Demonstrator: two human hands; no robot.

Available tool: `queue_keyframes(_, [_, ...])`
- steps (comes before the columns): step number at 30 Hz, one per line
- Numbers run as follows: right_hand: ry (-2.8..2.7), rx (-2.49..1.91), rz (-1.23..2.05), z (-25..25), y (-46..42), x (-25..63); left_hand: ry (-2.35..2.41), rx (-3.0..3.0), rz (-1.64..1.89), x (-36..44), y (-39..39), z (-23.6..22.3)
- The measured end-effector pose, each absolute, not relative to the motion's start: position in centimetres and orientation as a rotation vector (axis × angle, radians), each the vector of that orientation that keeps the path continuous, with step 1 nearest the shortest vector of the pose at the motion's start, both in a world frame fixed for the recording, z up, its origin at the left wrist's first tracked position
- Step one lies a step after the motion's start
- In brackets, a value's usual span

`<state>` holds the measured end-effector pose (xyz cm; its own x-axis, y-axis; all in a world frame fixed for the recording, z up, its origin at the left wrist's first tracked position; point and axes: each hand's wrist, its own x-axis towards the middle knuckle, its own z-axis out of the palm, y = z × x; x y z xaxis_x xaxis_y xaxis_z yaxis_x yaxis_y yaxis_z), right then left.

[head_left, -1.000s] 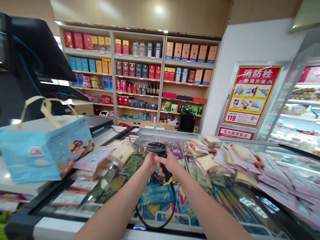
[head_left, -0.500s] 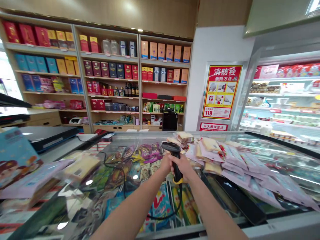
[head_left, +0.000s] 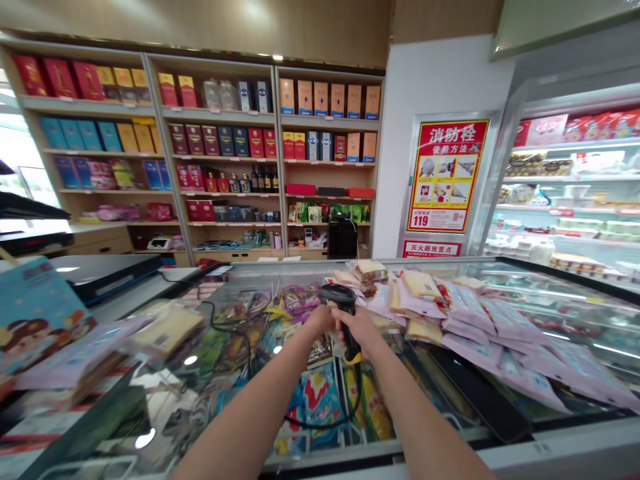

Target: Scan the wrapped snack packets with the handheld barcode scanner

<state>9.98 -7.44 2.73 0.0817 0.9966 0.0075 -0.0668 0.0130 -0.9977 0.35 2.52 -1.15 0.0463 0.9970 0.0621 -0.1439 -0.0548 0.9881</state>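
Note:
A black barcode scanner (head_left: 351, 343) with a yellow band at its butt is held upright above the glass freezer top (head_left: 280, 460). My right hand (head_left: 361, 327) is closed around its handle. On the other side, my left hand (head_left: 323, 321) is closed against the handle just below the scanner head; its fingertips are partly hidden. A black cable (head_left: 358, 393) loops down from the handle and runs left. Just right of the hands lies a pile of packaged bread slices (head_left: 420, 285) and pale pink packets (head_left: 467, 310).
A dark flat tray-like panel (head_left: 480, 393) lies under the packets. More wrapped bread (head_left: 167, 331) and a blue illustrated bag (head_left: 35, 310) are at left, near a flat black device (head_left: 117, 277). Boxed goods fill the shelves (head_left: 227, 120) behind; a lit refrigerated case (head_left: 565, 213) stands right.
My left hand has shifted slightly left on the scanner, and less of its fingers shows. The scanner has moved a little to the left. The view has turned slightly.

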Motion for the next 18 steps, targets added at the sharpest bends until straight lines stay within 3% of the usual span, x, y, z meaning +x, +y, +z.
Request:
queue_keyframes(3, [-1.094, -1.17, 1.191, 2.8, -7.6, 10.2, 1.092, 1.23, 0.932, -2.1, 1.8, -0.8])
queue_keyframes(5, [-1.071, -1.133, 1.175, 2.9, -7.7, 10.2, 1.097, 1.197, 0.893, -3.8, 1.4, -0.5])
queue_keyframes(11, [-1.097, -1.156, 1.2, 3.2, -8.1, 10.5, 1.02, 0.947, 1.327, -7.3, 2.4, 0.5])
queue_keyframes(18, [-1.142, -1.25, 1.2, 4.1, -9.1, 10.7, 1.01, 0.812, 1.57, -7.5, 3.5, 0.4])
